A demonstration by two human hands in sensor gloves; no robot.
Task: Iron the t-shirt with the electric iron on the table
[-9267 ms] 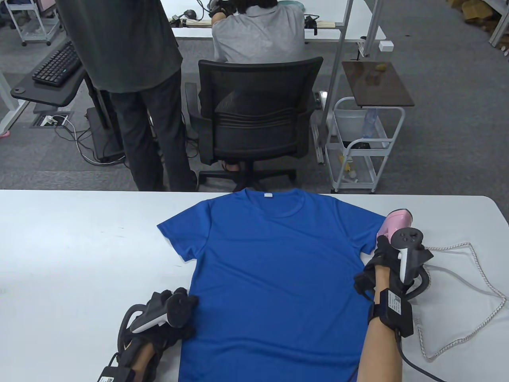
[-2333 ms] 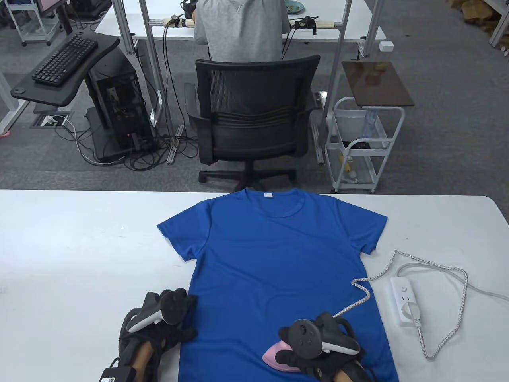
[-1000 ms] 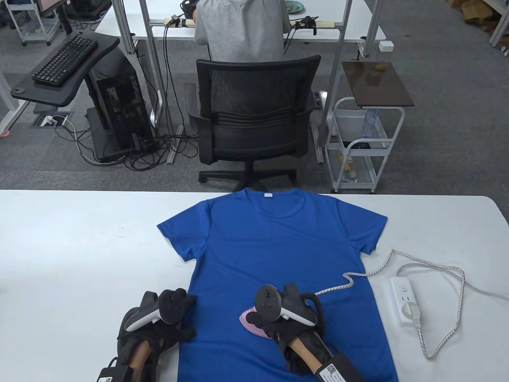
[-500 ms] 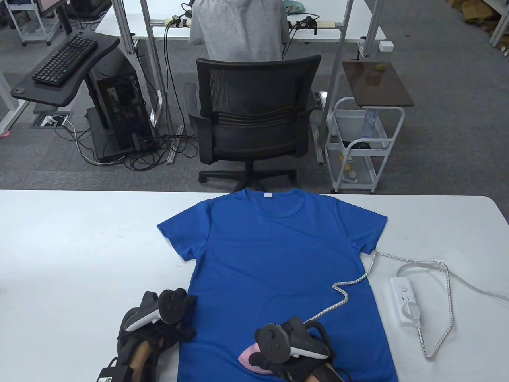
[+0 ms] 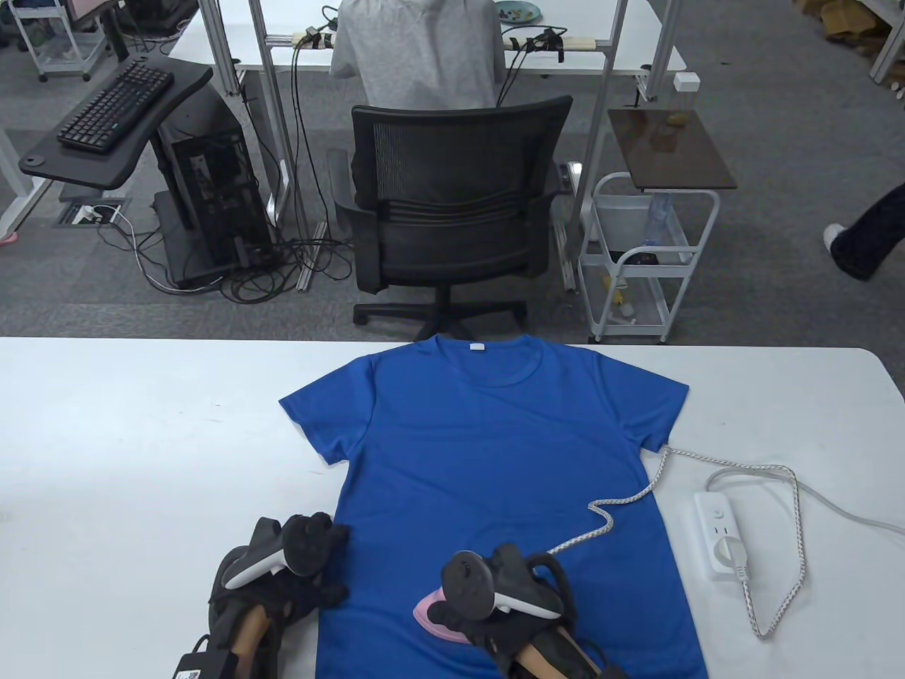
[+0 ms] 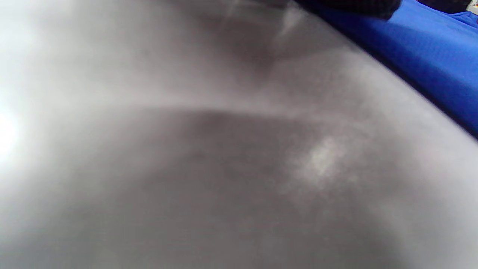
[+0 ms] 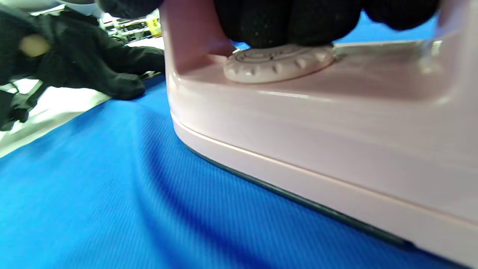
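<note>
The blue t-shirt [image 5: 495,467] lies flat on the desk [image 5: 141,424], pink iron [image 5: 433,617] on its lower part. Slide the soleplate slowly and flat, without stopping. The right hand [image 5: 495,601] grips the iron's handle; the left hand [image 5: 283,573] presses the shirt's edge, fingers apart.

An office: swivel chair [image 5: 452,205], keyboard [image 5: 113,106], desktop tower [image 5: 205,191], grey carpet [image 5: 778,141].

Even, bright overhead light in the table view; the left wrist view is a blurred grey smear with glare.
</note>
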